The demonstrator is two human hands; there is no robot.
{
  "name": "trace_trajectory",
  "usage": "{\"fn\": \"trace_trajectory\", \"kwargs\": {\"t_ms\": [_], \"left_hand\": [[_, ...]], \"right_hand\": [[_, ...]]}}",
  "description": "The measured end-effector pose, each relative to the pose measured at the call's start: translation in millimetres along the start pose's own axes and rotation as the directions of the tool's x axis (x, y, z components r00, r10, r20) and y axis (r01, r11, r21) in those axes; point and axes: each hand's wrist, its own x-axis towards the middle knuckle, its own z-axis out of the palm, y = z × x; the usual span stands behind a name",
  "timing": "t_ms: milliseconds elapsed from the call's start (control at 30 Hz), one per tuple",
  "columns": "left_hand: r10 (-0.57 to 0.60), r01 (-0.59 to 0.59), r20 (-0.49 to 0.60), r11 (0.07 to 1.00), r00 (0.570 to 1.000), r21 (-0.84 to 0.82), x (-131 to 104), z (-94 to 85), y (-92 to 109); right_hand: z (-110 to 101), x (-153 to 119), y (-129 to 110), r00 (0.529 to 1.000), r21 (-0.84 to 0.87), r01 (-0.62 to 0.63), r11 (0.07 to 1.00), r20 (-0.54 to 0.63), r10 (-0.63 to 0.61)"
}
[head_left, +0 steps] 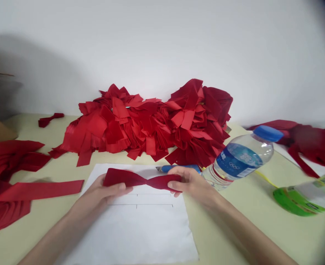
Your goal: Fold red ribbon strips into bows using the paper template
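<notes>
A dark red velvet bow (135, 179), pinched narrow at its middle, is stretched level between my two hands. My left hand (103, 193) grips its left end, thumb on the front. The right end is held by my right hand (188, 184) between thumb and fingers. Beneath the bow lies a white sheet of paper (140, 235) marked with ruled black lines. Just behind my right fingers rests a blue utility knife (166, 168), partly hidden by that hand.
Against the wall is a large heap of red ribbon pieces (151, 125). More red strips (7, 165) lie at left, with a small bow (50, 119) behind. At right stand a blue-capped water bottle (237, 158) and a green-based bottle (300, 200), near dark red fabric (303, 140).
</notes>
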Motion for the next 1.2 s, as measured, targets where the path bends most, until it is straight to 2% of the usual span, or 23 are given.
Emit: {"fn": "trace_trajectory", "kwargs": {"t_ms": [100, 167, 300, 400, 600, 800, 933, 1000, 1067, 1133, 1167, 1200], "left_hand": [[0.01, 0.0, -0.093, 0.994, 0.996, 0.107, 8.0, -6.4, -0.4], [0.052, -0.035, -0.102, 0.986, 0.993, 0.161, 12.9, -8.2, -3.3], [0.113, -0.097, -0.099, 0.983, 0.989, 0.154, 17.6, -10.8, -7.6], [0.119, -0.1, -0.109, 0.981, 0.987, 0.166, 17.3, -14.6, -5.4], [0.052, -0.039, -0.052, 0.973, 0.997, 0.226, 16.7, -22.8, -1.3], [0.009, -0.006, -0.009, 0.95, 1.0, 0.313, 21.3, -34.5, -1.2], [-0.014, 0.008, 0.014, 0.93, 1.0, 0.368, 26.3, -38.2, -2.0], [-0.001, -0.006, 0.018, 0.922, 1.0, 0.387, 28.6, -35.9, -5.6], [0.012, -0.023, 0.032, 0.921, 0.999, 0.389, 29.5, -30.7, -10.0], [0.018, -0.039, 0.059, 0.922, 0.998, 0.385, 27.7, -23.9, -12.9], [0.018, -0.045, 0.074, 0.923, 0.997, 0.383, 25.8, -20.5, -12.9], [0.019, -0.052, 0.09, 0.923, 0.996, 0.381, 23.1, -17.4, -11.6]], "right_hand": [[-4.8, 1.6, 3.4, 1.0, 0.106, 0.005, 0.994, -0.026, -0.002], [-6.2, 1.1, 4.8, 0.999, 0.137, 0.029, 0.99, -0.046, -0.023], [-7.4, 0.3, 8.3, 0.992, 0.077, 0.062, 0.995, -0.115, -0.053], [-9.9, 0.7, 12.1, 0.99, 0.044, 0.058, 0.997, -0.132, -0.052], [-15.7, -0.3, 21.7, 0.986, -0.09, 0.047, 0.995, -0.157, -0.06], [-17.2, 0.2, 31.2, 0.975, -0.257, 0.099, 0.961, -0.169, -0.146], [-16.9, -2.5, 30.9, 0.959, -0.41, 0.117, 0.905, -0.189, -0.21], [-9.8, -4.8, 26.3, 0.929, -0.543, 0.127, 0.83, -0.229, -0.291], [3.8, -5.3, 19.4, 0.876, -0.741, 0.165, 0.651, -0.193, -0.443], [20.5, -4.1, 12.1, 0.84, -0.877, 0.241, 0.415, -0.026, -0.542], [27.6, -3.9, 8.9, 0.841, -0.898, 0.29, 0.331, 0.073, -0.537], [32.3, -5.3, 6.3, 0.848, -0.896, 0.338, 0.287, 0.157, -0.506]]}}
